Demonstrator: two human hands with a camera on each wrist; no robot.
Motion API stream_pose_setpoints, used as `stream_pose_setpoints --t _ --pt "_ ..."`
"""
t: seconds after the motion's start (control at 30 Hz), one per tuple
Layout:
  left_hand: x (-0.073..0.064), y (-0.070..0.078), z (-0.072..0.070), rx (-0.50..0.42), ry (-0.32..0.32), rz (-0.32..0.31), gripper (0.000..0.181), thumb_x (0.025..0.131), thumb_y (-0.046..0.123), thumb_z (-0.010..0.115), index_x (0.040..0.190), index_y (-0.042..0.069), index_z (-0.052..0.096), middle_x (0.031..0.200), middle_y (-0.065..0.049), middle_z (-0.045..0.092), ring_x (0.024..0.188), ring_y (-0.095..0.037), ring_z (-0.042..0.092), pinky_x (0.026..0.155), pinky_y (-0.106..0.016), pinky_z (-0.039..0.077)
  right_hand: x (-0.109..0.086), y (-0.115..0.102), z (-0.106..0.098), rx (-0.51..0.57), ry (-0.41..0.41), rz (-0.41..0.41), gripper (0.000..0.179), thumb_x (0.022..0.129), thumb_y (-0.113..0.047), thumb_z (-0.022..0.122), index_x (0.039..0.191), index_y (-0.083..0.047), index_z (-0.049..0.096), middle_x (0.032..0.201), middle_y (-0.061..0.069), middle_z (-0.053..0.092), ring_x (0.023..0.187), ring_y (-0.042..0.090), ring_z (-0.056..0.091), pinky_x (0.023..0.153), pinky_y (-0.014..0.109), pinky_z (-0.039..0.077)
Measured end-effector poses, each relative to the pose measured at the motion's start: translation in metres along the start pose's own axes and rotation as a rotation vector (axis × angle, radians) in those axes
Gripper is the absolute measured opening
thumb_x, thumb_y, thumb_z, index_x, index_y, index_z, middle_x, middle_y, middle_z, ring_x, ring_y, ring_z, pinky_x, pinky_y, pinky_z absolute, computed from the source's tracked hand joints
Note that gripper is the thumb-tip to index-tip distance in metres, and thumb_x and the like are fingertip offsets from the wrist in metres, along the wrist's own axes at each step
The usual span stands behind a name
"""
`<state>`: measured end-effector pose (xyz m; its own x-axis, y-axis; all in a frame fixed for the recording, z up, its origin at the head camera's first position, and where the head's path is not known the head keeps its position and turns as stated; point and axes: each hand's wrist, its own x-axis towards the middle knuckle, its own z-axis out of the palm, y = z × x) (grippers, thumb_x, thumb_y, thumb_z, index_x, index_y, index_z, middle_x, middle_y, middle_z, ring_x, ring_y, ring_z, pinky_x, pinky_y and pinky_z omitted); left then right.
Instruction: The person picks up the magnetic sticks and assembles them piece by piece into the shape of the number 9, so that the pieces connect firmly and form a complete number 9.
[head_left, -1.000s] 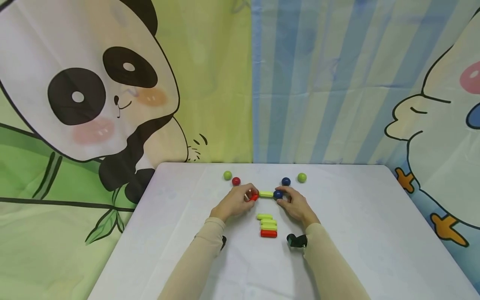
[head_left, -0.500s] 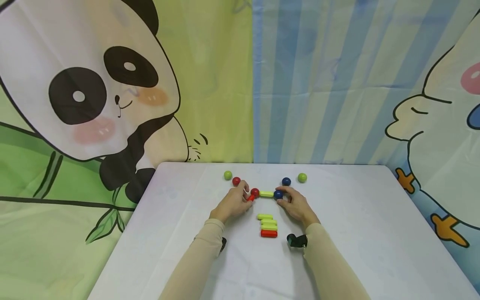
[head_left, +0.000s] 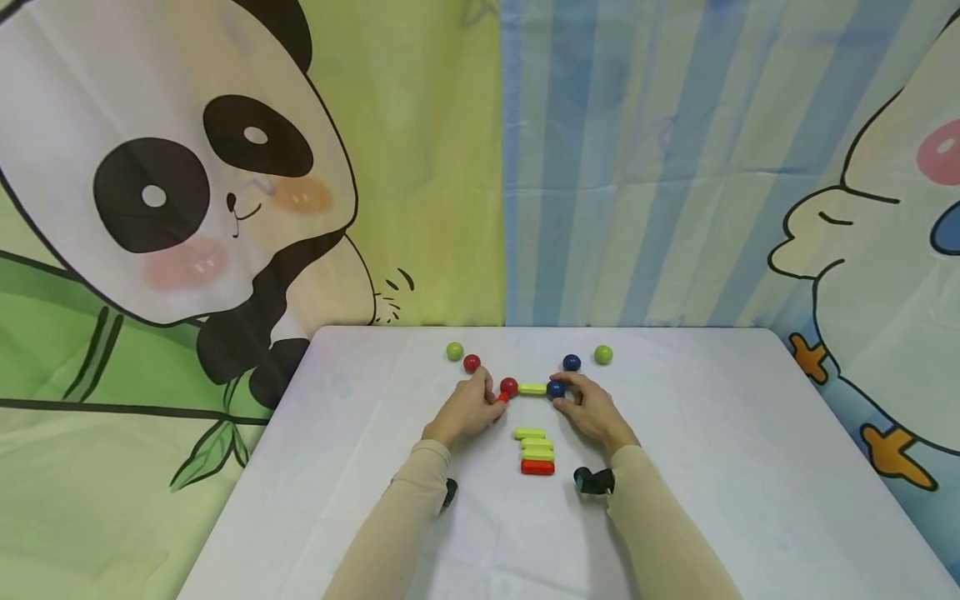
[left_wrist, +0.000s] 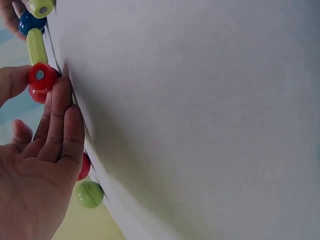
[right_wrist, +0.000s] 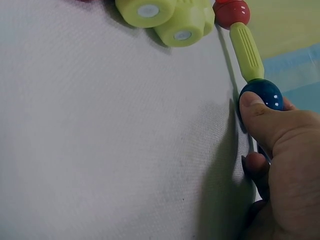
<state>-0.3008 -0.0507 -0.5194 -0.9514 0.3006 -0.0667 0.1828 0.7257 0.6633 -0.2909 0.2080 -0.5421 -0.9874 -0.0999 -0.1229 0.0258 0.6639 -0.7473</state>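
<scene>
My left hand (head_left: 465, 410) pinches a short red rod (head_left: 503, 397) between thumb and fingers. Its silver-tipped end (left_wrist: 39, 74) faces the left wrist camera. The rod meets a red ball (head_left: 508, 386), which joins a yellow-green rod (head_left: 532, 389). At that rod's other end is a dark blue ball (head_left: 555, 389), pinched by the thumb and fingers of my right hand (head_left: 597, 414). The right wrist view shows the thumb on the blue ball (right_wrist: 270, 93) and the ridged yellow-green rod (right_wrist: 247, 52) running to the red ball (right_wrist: 233, 13). My left fingers partly hide the red rod.
Behind my left hand lie a green ball (head_left: 454, 351) and another red ball (head_left: 472, 362). A second blue ball (head_left: 572, 362) and a green ball (head_left: 603, 355) sit behind the right. Nearer on the white table (head_left: 300, 533) are several yellow-green rods (head_left: 537, 445) and a red rod (head_left: 537, 468).
My left hand has shifted slightly left and its fingers have moved off the red ball, uncovering it. The right hand stays on the blue ball.
</scene>
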Motion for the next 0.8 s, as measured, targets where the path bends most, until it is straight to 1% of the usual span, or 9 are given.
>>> stream_pose_setpoints --t 0.17,0.3,0.43,0.57,0.73,0.8 --pt "0.001 0.001 0.005 -0.045 -0.002 -0.021 0.028 0.095 0.026 0.072 0.099 0.01 0.05 0.082 0.0 0.061 0.07 -0.015 0.055 0.065 -0.029 0.044 0.001 0.002 0.0 -0.007 -0.006 0.013 0.047 0.101 -0.025 0.068 0.145 -0.03 0.054 0.114 0.009 0.054 0.098 0.027 0.049 0.08 0.041 0.038" --pt "0.002 0.001 0.009 -0.053 0.008 -0.034 0.028 0.095 0.029 0.072 0.098 0.011 0.05 0.082 0.001 0.059 0.07 -0.014 0.053 0.063 -0.028 0.043 0.001 0.003 -0.001 -0.013 -0.022 0.006 0.047 0.101 -0.026 0.067 0.146 -0.03 0.053 0.114 0.009 0.054 0.098 0.026 0.049 0.08 0.04 0.038" --pt "0.003 0.002 0.011 -0.068 0.01 -0.036 0.028 0.095 0.029 0.073 0.096 0.011 0.051 0.082 0.001 0.058 0.07 -0.014 0.053 0.063 -0.029 0.043 0.001 0.003 -0.006 -0.023 -0.028 0.01 0.048 0.101 -0.026 0.068 0.146 -0.03 0.053 0.112 0.009 0.053 0.097 0.026 0.049 0.079 0.039 0.038" --pt "0.003 0.004 0.011 -0.067 -0.008 -0.036 0.029 0.096 0.032 0.072 0.095 0.012 0.052 0.083 0.0 0.058 0.072 -0.015 0.052 0.064 -0.029 0.042 0.002 0.002 -0.006 -0.039 -0.011 0.006 0.047 0.101 -0.025 0.068 0.146 -0.029 0.054 0.108 0.009 0.053 0.095 0.027 0.049 0.078 0.04 0.038" --pt "0.004 0.001 0.01 -0.043 -0.012 -0.069 0.03 0.096 0.035 0.073 0.093 0.012 0.053 0.081 0.0 0.057 0.073 -0.016 0.051 0.066 -0.03 0.041 0.006 -0.002 -0.002 -0.053 -0.015 -0.012 0.047 0.101 -0.026 0.067 0.146 -0.029 0.053 0.124 0.01 0.054 0.098 0.027 0.05 0.081 0.04 0.039" --pt "0.006 0.0 0.011 -0.043 -0.015 -0.066 0.03 0.096 0.035 0.073 0.092 0.013 0.052 0.081 0.0 0.057 0.073 -0.016 0.051 0.066 -0.03 0.041 0.008 -0.002 -0.002 -0.064 -0.012 -0.008 0.047 0.101 -0.026 0.067 0.146 -0.03 0.053 0.13 0.01 0.053 0.099 0.027 0.051 0.082 0.041 0.04"
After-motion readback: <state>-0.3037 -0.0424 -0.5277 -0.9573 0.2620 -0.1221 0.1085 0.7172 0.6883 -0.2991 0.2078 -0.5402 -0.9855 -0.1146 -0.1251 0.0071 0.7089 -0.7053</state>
